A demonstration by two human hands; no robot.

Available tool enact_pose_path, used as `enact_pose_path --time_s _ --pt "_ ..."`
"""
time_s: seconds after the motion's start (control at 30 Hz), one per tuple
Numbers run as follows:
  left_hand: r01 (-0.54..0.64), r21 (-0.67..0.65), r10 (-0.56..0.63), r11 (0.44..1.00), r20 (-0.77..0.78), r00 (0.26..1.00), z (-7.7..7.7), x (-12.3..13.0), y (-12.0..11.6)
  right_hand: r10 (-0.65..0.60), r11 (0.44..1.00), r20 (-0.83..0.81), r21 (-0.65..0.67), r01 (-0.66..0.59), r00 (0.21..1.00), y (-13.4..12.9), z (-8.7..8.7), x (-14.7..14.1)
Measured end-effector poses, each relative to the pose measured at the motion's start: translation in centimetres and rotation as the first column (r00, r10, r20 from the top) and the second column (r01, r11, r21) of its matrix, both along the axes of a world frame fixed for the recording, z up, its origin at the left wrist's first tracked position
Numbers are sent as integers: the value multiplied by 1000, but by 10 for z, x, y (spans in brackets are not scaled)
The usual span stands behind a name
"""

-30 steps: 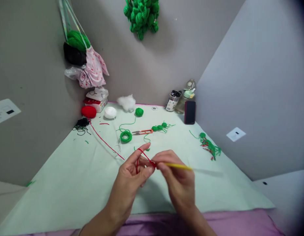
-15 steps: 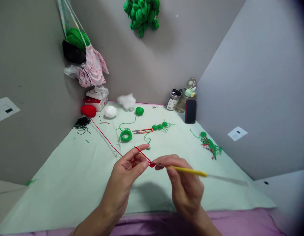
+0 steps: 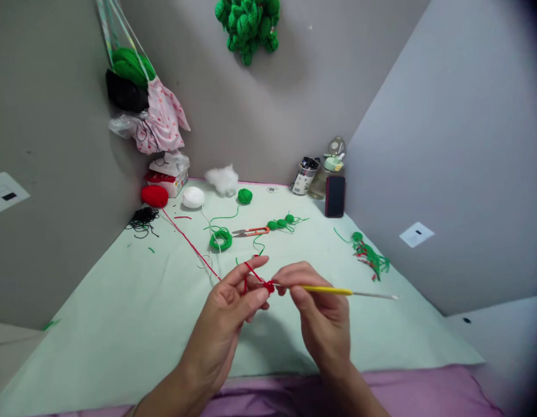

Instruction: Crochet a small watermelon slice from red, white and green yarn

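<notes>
Between thumb and fingers, my left hand pinches a small red crochet piece. Red yarn runs from the red yarn ball to this hand and passes over its raised index finger. My right hand is closed round the yellow grip of a crochet hook, whose bare metal end sticks out to the right. The hook's working tip reaches the red piece; exactly how it sits in the stitches is too small to tell. Both hands are above the pale table cover.
Ahead lie orange thread snips, a green yarn coil, a green ball, a white ball and stuffing. A phone leans against a bottle at the back right. Green and red scraps lie right.
The crochet hook has swung from slanting down rightward to nearly level, and its metal end is no longer blurred. My left hand has shifted slightly right; my right hand has moved a little left.
</notes>
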State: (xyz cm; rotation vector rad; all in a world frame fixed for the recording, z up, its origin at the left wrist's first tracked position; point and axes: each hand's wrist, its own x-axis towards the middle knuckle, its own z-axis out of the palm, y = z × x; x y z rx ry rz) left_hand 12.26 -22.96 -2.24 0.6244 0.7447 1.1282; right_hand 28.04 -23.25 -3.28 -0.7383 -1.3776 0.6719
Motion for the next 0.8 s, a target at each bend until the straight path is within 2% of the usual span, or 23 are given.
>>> enact_pose_path --time_s 0.13,0.2,0.3,0.37,0.4,0.5,0.57,0.7,0.8 --pt "30 65 -24 997 -91 996 -2 2 -1 -29 999 67 34 27 997 -1 1 -2" --pt "19 73 -11 997 -103 995 -2 2 0 -80 995 168 78 68 983 -4 -1 -2" --pt "-15 24 16 1000 -51 999 -1 3 2 -258 946 408 289 145 876 -8 -9 -2" --pt "3 -39 -2 999 24 1000 -2 4 2 -355 898 457 411 160 815 -8 -14 -2" --pt "24 -75 -19 997 64 998 -2 3 3 -356 896 437 409 170 826 -8 -15 -1" --pt "62 -156 -39 986 147 988 -4 1 3 -231 962 239 201 185 943 -7 -12 1" --pt "60 -170 -31 984 165 986 -4 -1 4 -138 990 48 45 136 989 -5 -7 3" --pt "50 -162 -21 985 175 984 -3 -1 3 -18 988 -278 -154 -26 960 -2 0 6" --pt "32 -95 -21 995 108 994 -2 3 0 71 972 -321 -191 -138 944 -1 -1 4"
